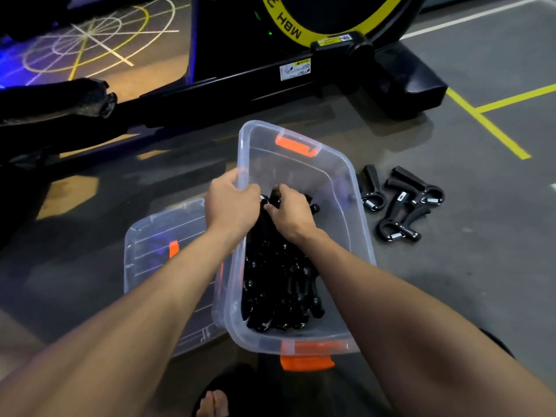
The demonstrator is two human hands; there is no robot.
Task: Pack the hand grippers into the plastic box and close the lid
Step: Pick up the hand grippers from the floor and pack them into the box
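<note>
Clear plastic box (355, 188) sits on the grey floor (469, 266) at frame centre, lid off, orange latch (296, 145) on its far end at 12 o'clock and another orange latch (307, 361) on the near end at 6 o'clock. Inside, a dense pile of black hand grippers (279, 290) fills the left and near part of the box; the right side of the box bottom shows bare.

Left hand (230, 203) grips the box's left rim, thumb outside, fingers curled over the wall edge. Right hand (288, 210) is down inside the box, fingers curled round a black gripper (313, 207) at the top of the pile, its metal coil just showing between the two hands (exact finger placement hard to read, dark on dark). Hands sit close together, nearly touching.

Clear lid (156, 242) lies flat on the floor at 9 o'clock of the box, partly tucked under the box's left side, with an orange clip (173, 248) on it.

Loose hand grippers (403, 203) lie on the floor at 3 o'clock of the box, just beside its right wall, a small cluster with black handles and silver springs.

Beyond the box at 12 o'clock: black exercise machine (331, 70) with a yellow ring and warning stickers, its base rail running across the floor. Yellow floor lines (493, 127) at 2 o'clock. A bare foot (213, 404) shows at 6 o'clock at the frame bottom
</note>
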